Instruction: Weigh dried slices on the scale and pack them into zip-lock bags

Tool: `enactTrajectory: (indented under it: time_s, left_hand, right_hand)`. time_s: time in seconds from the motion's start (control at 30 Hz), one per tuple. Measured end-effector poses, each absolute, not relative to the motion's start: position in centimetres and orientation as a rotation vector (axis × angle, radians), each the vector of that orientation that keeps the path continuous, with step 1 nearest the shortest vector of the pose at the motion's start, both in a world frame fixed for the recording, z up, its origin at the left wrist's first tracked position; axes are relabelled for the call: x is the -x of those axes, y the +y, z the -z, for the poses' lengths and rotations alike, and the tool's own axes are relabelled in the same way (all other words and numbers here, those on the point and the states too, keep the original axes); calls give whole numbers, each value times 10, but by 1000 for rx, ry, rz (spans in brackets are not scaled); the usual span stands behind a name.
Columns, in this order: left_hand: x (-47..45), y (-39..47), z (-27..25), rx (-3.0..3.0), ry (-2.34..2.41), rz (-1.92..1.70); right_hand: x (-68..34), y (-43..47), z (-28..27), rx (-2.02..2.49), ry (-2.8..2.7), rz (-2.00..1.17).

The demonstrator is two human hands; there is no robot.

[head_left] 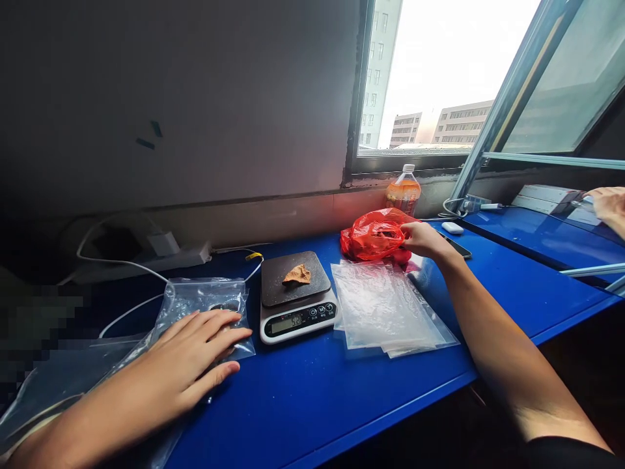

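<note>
My left hand (208, 352) lies with its fingers spread over a clear zip bag (190, 296) that has something dark inside, mostly hidden under the fingers. At the back of the table, my right hand (424, 240) grips the edge of a crumpled red plastic bag (371, 236), whose contents I cannot see. Between my hands stands a digital kitchen scale (295, 329) with a lit display. A rough brown chunk (297, 275), with crumbs around it, rests on the dark weighing plate. Right of the scale, several flat clear bags (371, 309) lie stacked, just in front of the red bag.
Behind the red bag stands a bottle of orange drink (404, 189). A white earbud case (452, 228) and a phone (459, 247) lie beyond my right wrist. A power strip (188, 257) with white cables runs along the wall. Another person's hand (611, 207) shows at the right edge.
</note>
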State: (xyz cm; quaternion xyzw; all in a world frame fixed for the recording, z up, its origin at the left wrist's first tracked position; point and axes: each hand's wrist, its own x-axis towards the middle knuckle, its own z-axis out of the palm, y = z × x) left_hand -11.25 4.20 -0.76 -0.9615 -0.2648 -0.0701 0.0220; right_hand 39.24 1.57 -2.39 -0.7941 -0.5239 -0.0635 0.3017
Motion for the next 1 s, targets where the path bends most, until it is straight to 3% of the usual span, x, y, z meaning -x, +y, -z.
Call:
enactTrajectory:
  time_s: [0.33, 0.57, 0.8, 1.0]
  left_hand:
    - [121, 49, 22, 2933, -808, 248]
    - [116, 44, 16, 2956, -909, 113]
    - [116, 43, 15, 2976, -922, 109]
    - [119, 47, 20, 2947, -894, 123]
  right_hand:
    - [-403, 10, 10, 1928, -834, 225]
    - [-314, 20, -7, 1688, -1292, 15]
    - [-210, 26, 3, 2141, -1593, -17]
    - [-197, 32, 11, 2067, -1634, -102]
